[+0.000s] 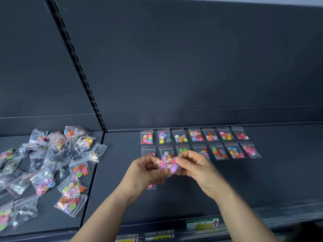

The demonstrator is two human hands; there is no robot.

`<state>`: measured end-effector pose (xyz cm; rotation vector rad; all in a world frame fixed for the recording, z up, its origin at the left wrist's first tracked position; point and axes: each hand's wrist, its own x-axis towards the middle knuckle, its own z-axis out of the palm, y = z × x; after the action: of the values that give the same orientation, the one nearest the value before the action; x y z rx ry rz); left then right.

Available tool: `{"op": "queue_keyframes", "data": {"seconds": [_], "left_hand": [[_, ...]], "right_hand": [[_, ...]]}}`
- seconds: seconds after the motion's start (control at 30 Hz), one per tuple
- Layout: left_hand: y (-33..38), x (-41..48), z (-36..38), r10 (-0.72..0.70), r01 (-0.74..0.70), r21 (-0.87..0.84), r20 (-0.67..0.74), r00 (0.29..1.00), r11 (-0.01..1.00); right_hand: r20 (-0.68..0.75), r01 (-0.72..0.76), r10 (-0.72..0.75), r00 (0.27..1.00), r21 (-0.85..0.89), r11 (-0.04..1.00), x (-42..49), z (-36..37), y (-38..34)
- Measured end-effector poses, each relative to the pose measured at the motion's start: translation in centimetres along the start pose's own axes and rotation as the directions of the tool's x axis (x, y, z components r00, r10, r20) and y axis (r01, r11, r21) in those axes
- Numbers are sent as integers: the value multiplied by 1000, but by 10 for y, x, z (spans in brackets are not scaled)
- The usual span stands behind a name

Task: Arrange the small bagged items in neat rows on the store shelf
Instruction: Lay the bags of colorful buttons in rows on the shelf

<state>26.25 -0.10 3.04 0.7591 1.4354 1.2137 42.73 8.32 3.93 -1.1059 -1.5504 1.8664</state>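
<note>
- Along the bottom edge of the frame, a shelf lip carries paper price labels, one printed with a red arrow; the print is too blurred to read.
- Two bare forearms rise from the bottom centre and meet in the middle of the frame, above the dark, matte, flat shelf.
- The left hand has its fingers curled in, thumb and fingertips pinching the left end of a small clear plastic bag.
- The right hand pinches the bag's right end in the same way, fingers bent and close together.
- The bag is glossy and crinkled, packed with round flat buttons in pink, purple and yellow; it hangs between both hands, off the shelf.
- Just below the left hand, a corner of another bag peeks out, lying on the shelf.
- At the left of the frame, a loose pile of bags sprawls on the neighbouring shelf section, overlapping and tilted, some with bright buttons, some with dark contents.
- Behind the hands, a near row of bags lies flat side by side, its left part partly hidden by the hands.
- Farther back, a second row of seven bags sits parallel, each rectangular with a red seal strip.
- A smooth dark back panel and a slotted upright fill the top.
</note>
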Motion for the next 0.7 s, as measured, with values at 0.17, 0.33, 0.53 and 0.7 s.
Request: {"op": "queue_keyframes", "data": {"seconds": [0.17,0.33,0.53,0.7], "left_hand": [[1,1,7,28,-29,-3,-73,997,1000],[0,1,13,113,-98,130,-114,987,987],[-2,0,14,67,-59,45,-213,975,997],[-9,1,9,-50,49,-16,-108,993,999]], "right_hand": [[111,-59,64,992,-42,997,-4,-11,-1],[156,-59,75,985,-104,993,1,-8,5],[114,-79,86,990,-67,995,3,-4,10],[-1,-77,77,997,33,996,7,-4,16]]}}
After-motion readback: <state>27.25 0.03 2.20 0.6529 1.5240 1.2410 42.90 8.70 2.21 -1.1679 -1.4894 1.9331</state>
